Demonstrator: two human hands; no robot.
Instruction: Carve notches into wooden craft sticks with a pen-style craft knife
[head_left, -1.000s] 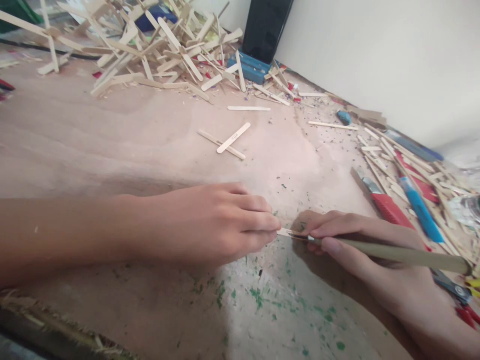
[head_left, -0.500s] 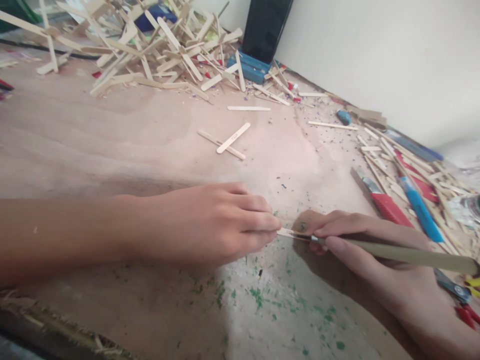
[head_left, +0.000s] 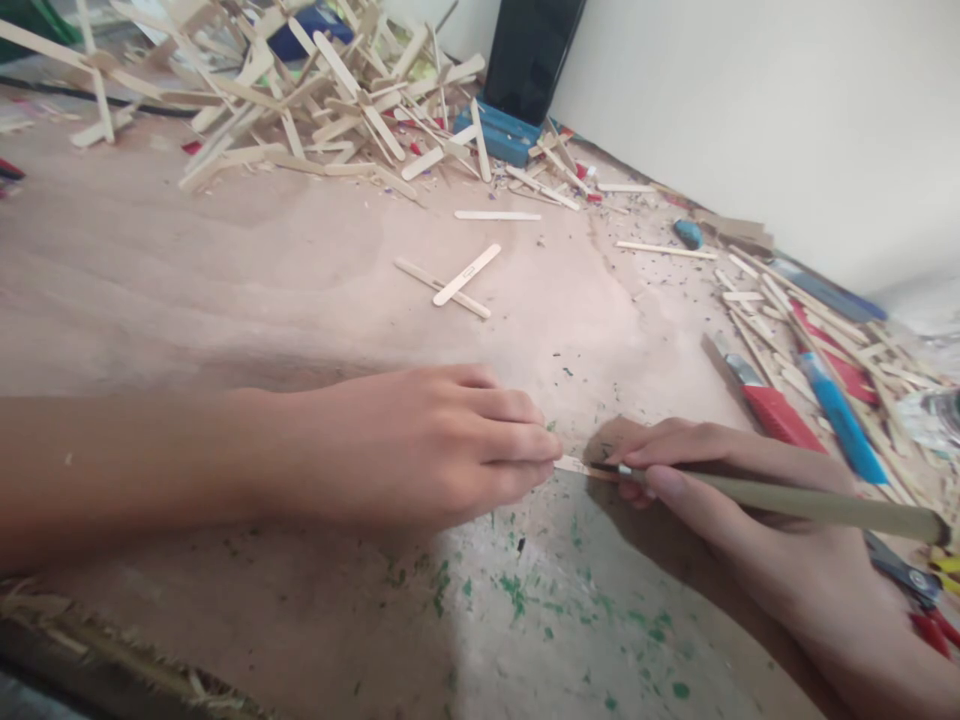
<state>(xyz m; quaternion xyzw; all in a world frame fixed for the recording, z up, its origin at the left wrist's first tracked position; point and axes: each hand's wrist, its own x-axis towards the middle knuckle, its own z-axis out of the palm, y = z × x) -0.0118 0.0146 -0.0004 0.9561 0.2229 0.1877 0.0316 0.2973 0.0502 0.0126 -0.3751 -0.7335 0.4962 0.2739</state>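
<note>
My left hand (head_left: 442, 450) lies knuckles-up on the wooden board (head_left: 225, 280), its fingertips pinched on the end of a thin wooden stick (head_left: 571, 465). My right hand (head_left: 720, 500) grips a long olive-handled craft knife (head_left: 810, 505) like a pen. The blade tip rests on the stick just right of my left fingertips. Most of the stick is hidden under the two hands.
A heap of ice-cream sticks (head_left: 322, 90) fills the far left, beside a black phone on a blue stand (head_left: 517, 95). Two crossed sticks (head_left: 454, 280) lie mid-board. At the right are a red cutter (head_left: 769, 405), a blue cutter (head_left: 844, 420), loose sticks and pliers (head_left: 911, 580).
The right hand and knife tip have shifted very slightly along the stick; the left hand has stayed put.
</note>
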